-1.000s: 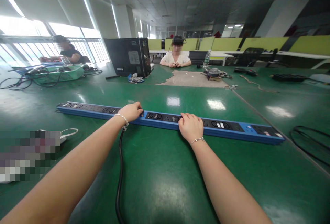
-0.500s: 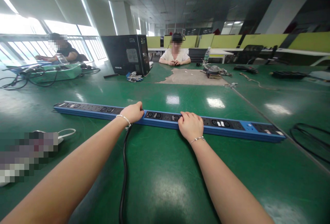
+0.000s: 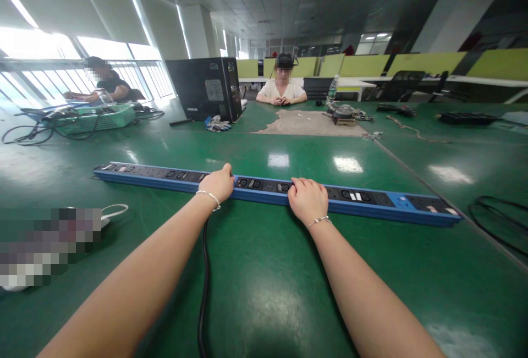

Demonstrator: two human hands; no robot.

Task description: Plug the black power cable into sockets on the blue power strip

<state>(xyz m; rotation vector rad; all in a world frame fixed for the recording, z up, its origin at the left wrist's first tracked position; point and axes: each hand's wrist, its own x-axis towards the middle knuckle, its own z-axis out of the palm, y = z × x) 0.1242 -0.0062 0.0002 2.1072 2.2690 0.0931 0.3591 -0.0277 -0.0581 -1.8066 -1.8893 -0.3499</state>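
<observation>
A long blue power strip (image 3: 264,197) with black sockets along its top lies crosswise on the green table. Left of its middle, my left hand (image 3: 218,183) is closed over it, thumb side up, and its fingertips are hidden behind the strip. My right hand (image 3: 308,200) grips the same strip right of the middle, fingers curled over the far edge. From beneath my left wrist a black cable (image 3: 205,286) runs down toward the near edge; where it starts is hidden.
A pixelated object (image 3: 53,248) lies at the near left. Farther back are a green basket (image 3: 119,117) of cables, a black computer case (image 3: 206,91), gloves (image 3: 218,124) and a round metal part (image 3: 343,110). Black cable loops (image 3: 495,220) lie right. Two people sit beyond.
The whole view has shifted slightly, so things appear a little farther right. My left hand has turned slightly on the power strip; my right hand keeps its hold.
</observation>
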